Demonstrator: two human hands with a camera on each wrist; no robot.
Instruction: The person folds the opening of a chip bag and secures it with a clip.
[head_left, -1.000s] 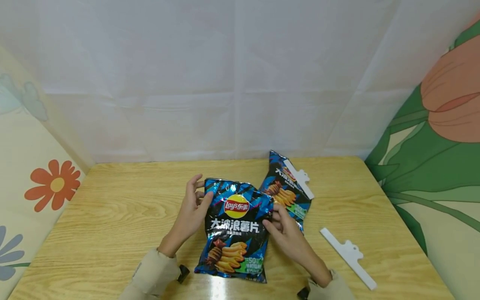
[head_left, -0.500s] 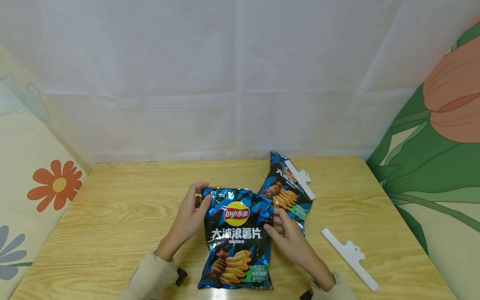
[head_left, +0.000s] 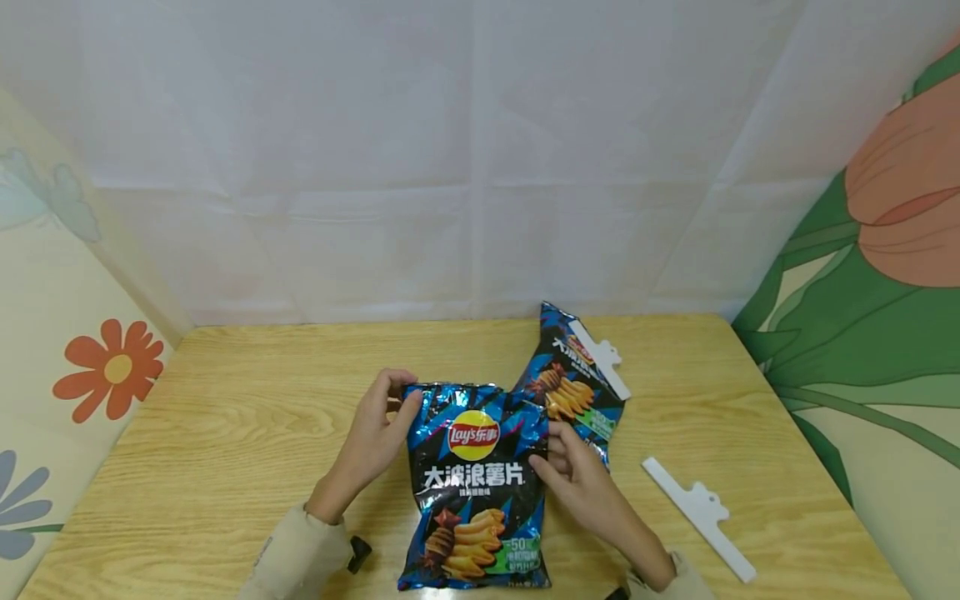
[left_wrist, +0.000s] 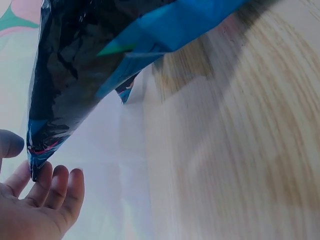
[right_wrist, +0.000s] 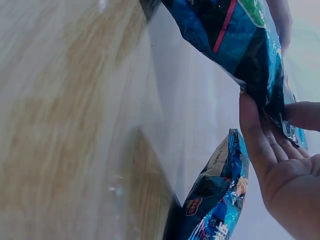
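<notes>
A blue and black bag of potato chips [head_left: 476, 492] with a round yellow and red logo is held up in front of me, its printed face toward the head camera. My left hand [head_left: 378, 429] pinches its upper left corner, thumb in front and fingers behind. At the upper right side, my right hand [head_left: 581, 479] grips the edge the same way. In the left wrist view the bag's corner tapers down between thumb and fingers of the left hand [left_wrist: 37, 200]. The right wrist view has the right hand's [right_wrist: 290, 170] fingers under the crinkled edge.
Behind the held bag lies a second chip bag [head_left: 573, 383], partly hidden, with a white clip [head_left: 600, 358] across its upper right. Another white clip [head_left: 699, 518] rests on the wooden table [head_left: 247, 417] at the right. A white cloth [head_left: 375, 167] hangs behind the table.
Both hands have brought the chip bag lower in the head view, toward the near edge, and its top now sits lower. The second bag and the clips stay put.
</notes>
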